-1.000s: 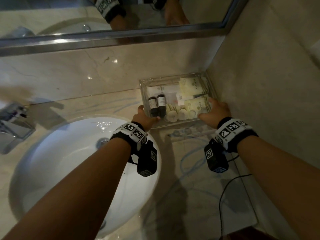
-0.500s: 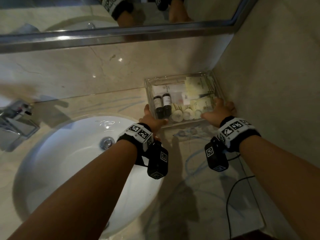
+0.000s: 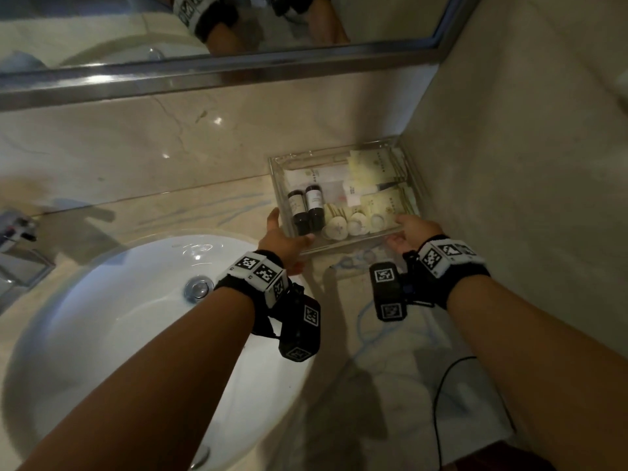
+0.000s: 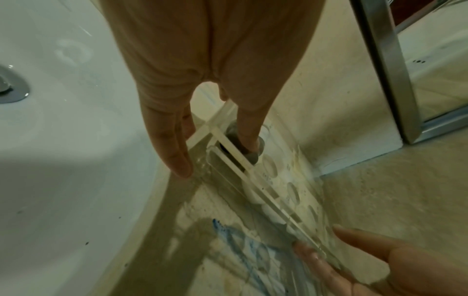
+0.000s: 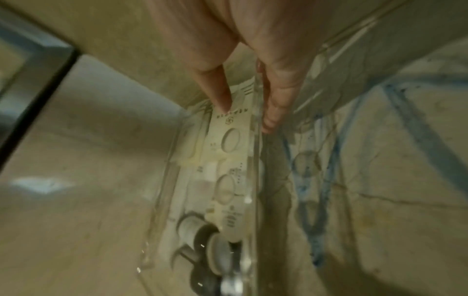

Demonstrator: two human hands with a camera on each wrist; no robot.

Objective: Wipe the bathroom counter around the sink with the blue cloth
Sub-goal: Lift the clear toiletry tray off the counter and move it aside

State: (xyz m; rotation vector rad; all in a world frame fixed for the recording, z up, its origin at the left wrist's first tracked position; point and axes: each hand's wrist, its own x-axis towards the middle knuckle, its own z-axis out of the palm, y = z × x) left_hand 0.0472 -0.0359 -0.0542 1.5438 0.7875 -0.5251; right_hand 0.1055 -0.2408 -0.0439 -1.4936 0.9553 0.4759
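No blue cloth shows in any view. A clear plastic tray (image 3: 334, 153) of small bottles and sachets sits in the counter's back right corner. My left hand (image 3: 282, 236) pinches its near left corner, thumb inside the wall and fingers outside (image 4: 215, 156). My right hand (image 3: 411, 231) grips the near right edge (image 5: 247, 114), thumb over the wall on a sachet and fingers under the base. The tray (image 4: 268, 192) looks slightly raised at its near side. Blue streaks (image 3: 367, 321) mark the beige counter (image 3: 390, 385) in front of it.
A white round sink (image 3: 119, 334) with a metal drain lies to the left, and a chrome faucet (image 3: 17, 239) is at the far left. A framed mirror (image 3: 238, 62) runs along the back. A wall (image 3: 509, 198) closes the right side. A black cable (image 3: 438, 402) crosses the counter's near right.
Both hands keep their hold on the tray's near edge. The tray's near side seems to have risen slightly. The head camera has shifted a little.
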